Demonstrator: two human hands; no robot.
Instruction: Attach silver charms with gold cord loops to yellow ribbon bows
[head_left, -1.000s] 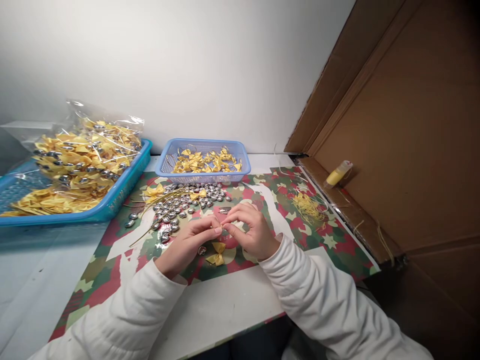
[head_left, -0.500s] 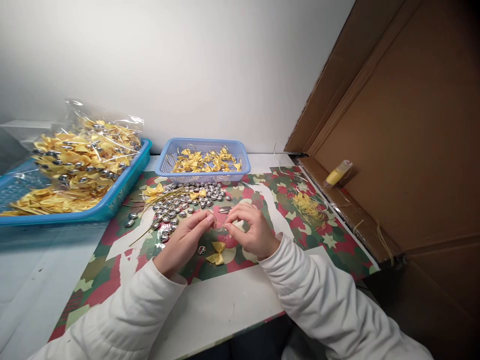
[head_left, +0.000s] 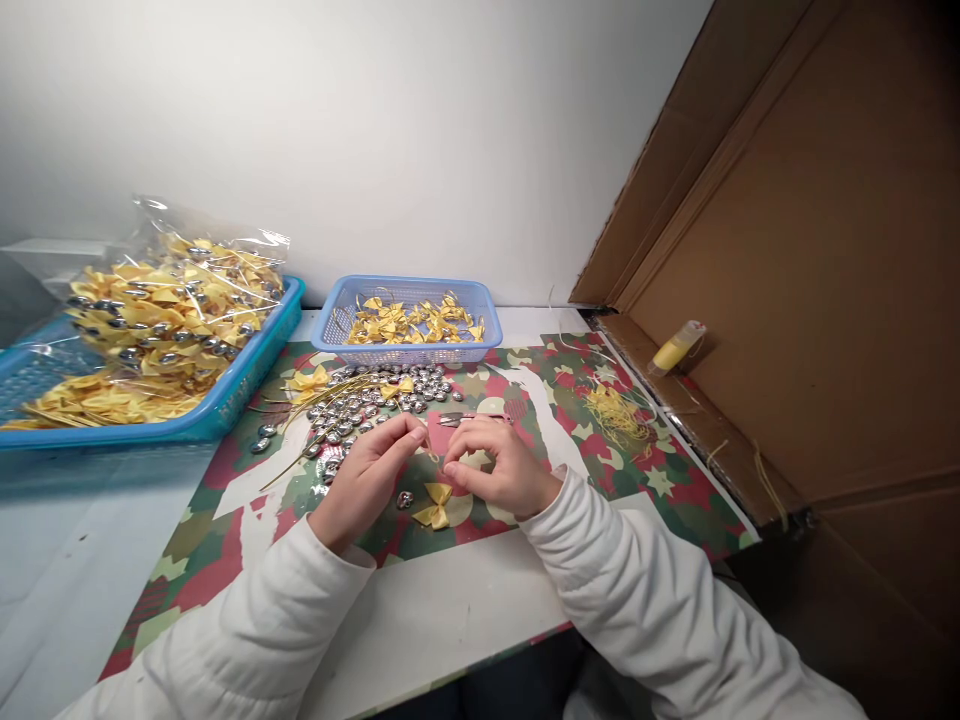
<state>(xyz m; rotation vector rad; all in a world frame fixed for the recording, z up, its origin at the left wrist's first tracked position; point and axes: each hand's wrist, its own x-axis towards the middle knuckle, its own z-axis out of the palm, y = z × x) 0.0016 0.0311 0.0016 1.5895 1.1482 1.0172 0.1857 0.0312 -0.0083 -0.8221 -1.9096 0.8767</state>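
Both hands are close together above the patterned sheet. My left hand is closed in a pinch on a thin yellowish cord, which shows as a small loop between the hands. My right hand is closed too, its thumb and fingertip meeting at the other side of the cord. Just below them lies a yellow ribbon bow, with a single shiny silver bead to its left. Thread snips lie behind the fingers, partly covered by my right hand.
Silver beads and gold cords spread behind my left hand. A small blue basket holds yellow bows; a larger blue basket with bagged bows stands left. Yellow thread scraps lie right, near a cardboard wall.
My right hand has shifted slightly left and turned, its fingers curling lower. The cord between the hands now shows as a small loop, and more of the snips is visible.
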